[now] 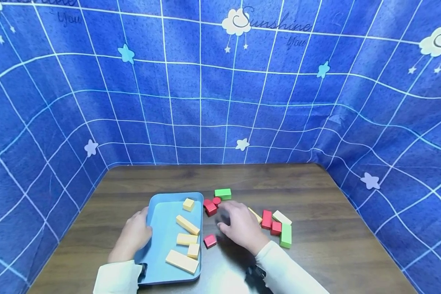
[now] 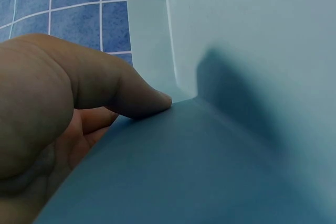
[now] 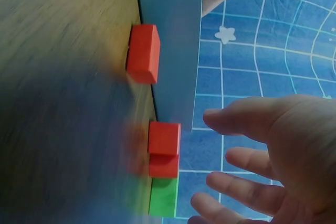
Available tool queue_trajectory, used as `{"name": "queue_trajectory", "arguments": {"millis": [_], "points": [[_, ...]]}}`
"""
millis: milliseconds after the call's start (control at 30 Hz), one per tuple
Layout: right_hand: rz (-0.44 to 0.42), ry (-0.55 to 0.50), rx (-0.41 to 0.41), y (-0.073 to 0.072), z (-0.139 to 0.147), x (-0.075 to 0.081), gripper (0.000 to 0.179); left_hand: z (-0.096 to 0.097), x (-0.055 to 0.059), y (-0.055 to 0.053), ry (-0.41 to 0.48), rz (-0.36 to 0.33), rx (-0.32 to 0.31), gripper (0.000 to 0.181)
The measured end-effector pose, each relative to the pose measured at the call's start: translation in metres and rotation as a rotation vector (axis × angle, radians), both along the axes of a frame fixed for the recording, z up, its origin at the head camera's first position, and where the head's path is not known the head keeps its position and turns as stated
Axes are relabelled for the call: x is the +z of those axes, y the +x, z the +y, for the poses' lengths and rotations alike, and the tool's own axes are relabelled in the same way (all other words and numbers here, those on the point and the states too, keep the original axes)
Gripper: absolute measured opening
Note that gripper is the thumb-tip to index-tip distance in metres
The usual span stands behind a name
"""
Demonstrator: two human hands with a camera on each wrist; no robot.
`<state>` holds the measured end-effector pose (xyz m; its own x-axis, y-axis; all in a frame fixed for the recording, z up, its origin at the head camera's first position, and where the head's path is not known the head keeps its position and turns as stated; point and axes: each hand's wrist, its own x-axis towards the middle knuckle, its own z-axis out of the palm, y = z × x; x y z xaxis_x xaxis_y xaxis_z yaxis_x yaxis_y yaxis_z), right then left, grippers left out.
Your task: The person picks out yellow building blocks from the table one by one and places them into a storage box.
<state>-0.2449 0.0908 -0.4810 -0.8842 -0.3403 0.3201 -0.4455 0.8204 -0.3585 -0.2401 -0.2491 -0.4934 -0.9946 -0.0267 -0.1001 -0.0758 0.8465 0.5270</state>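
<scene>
My left hand (image 1: 133,233) grips the left wall of a shallow blue tray (image 1: 157,232); in the left wrist view its thumb (image 2: 142,98) lies over the rim, with other fingers outside. Several pale yellow wooden blocks lie in the tray, among them a long block (image 1: 181,261) and a small cube (image 1: 188,204). Right of the tray, my right hand (image 1: 242,226) hovers over the table with its fingers spread and nothing in them. Nearest to it are a red block (image 1: 210,241) beside the tray wall, a small cluster of red blocks (image 1: 211,209) and a green block (image 1: 223,194).
Right of my right hand lies another group: a red block (image 1: 266,219), a red cube (image 1: 276,228), a green block (image 1: 286,235), a pale block (image 1: 282,217) and a partly hidden yellow block (image 1: 255,214). A blue patterned curtain (image 1: 220,110) surrounds the brown wooden table (image 1: 327,237).
</scene>
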Motion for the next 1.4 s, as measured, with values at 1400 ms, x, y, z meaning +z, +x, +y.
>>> {"name": "queue_trajectory", "arguments": {"millis": [1400], "points": [[-0.088,0.159,-0.423,-0.009,0.028,-0.027,0.053,-0.001,-0.002,-0.002,0.004,-0.005,0.014,0.066]]}}
